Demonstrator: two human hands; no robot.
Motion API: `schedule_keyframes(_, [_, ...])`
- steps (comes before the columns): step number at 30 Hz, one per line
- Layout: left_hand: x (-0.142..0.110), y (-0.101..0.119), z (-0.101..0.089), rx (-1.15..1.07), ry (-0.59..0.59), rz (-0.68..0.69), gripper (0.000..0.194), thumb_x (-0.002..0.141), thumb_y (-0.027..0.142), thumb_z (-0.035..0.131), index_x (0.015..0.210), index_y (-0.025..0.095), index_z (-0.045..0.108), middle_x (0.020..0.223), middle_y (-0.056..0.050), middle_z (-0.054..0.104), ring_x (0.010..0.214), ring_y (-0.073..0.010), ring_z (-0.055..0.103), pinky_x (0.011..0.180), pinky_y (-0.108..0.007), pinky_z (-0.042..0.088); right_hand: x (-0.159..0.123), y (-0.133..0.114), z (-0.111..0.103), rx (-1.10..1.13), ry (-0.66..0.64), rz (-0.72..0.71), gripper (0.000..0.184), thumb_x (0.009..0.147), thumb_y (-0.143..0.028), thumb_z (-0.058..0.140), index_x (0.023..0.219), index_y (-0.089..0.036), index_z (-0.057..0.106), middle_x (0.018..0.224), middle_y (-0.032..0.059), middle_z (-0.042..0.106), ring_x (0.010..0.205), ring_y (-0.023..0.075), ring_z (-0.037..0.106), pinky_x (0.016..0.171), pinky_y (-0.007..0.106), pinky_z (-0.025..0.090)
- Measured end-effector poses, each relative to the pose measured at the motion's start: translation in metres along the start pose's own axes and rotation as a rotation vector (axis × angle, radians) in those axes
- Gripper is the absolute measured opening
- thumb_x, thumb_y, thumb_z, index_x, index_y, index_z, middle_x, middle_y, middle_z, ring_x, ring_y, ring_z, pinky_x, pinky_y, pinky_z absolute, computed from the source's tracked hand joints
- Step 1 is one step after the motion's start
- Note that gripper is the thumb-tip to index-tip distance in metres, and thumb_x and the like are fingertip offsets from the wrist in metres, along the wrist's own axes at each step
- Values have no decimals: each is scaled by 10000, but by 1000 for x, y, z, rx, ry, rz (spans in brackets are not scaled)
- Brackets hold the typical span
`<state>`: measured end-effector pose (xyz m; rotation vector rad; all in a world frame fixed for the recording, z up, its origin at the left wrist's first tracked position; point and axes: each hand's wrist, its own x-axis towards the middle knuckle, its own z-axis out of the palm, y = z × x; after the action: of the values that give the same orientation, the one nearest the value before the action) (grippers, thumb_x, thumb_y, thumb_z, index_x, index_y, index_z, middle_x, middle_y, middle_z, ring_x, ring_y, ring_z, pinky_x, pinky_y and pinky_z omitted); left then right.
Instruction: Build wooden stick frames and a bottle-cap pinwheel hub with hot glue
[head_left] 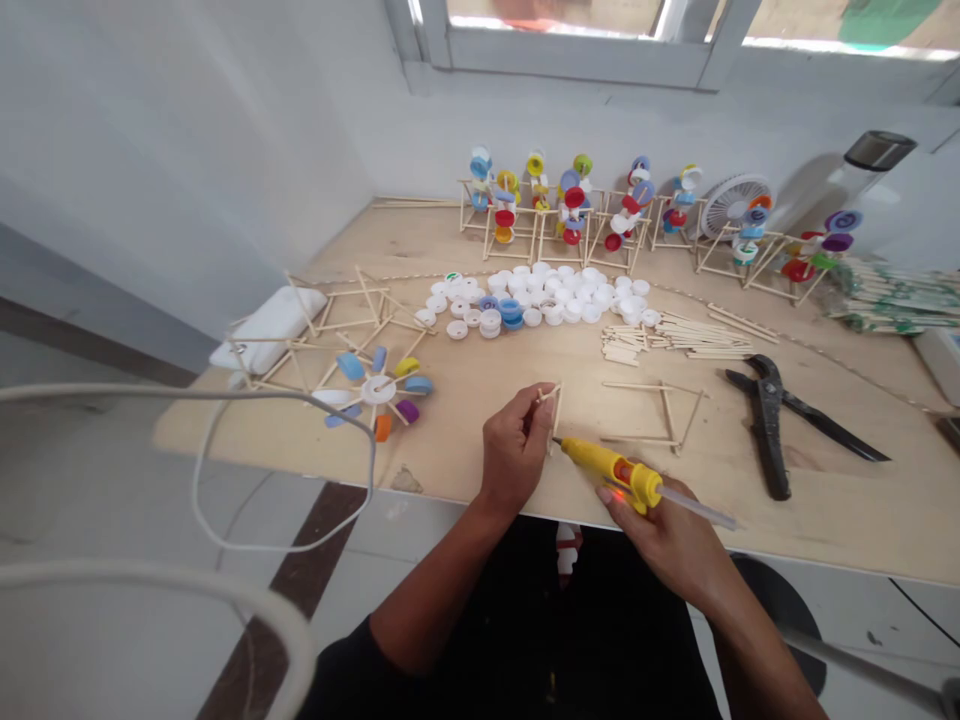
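Note:
My left hand is closed around a small frame of thin wooden sticks, held near the table's front edge. In my right hand is a yellow hot glue gun, a clear glue stick poking out of its back and a red light glowing near the grip. Its nozzle points left and meets, or nearly meets, the sticks by my left fingers. A partly built stick frame lies on the table just beyond the gun. Fingers of the right hand are partly hidden behind the gun.
White bottle caps are heaped mid-table, beside cut sticks. Black pliers lie at right. A wheel of coloured caps and stick frames sit left, near a looping white cable. Finished cap models line the wall.

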<state>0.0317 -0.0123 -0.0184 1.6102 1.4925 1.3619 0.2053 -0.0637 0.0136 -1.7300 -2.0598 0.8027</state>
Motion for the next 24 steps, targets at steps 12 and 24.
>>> schedule_keyframes(12, [0,0,0,-13,-1,-2,269,873,280,472,1050,149,627,667,20,589,527,-76,470,539,-182,406,0,-1,0,-20,14,21,279,870,-405,432,861,-189,607,791,52,662,722,198,627,637,280,459])
schedule_keyframes(24, [0,1,1,-3,0,-11,265,871,273,472,1040,144,631,673,19,601,526,-72,473,541,-173,402,-1,2,1,-44,14,-2,278,854,-429,440,813,-209,605,780,31,656,723,198,628,637,284,462])
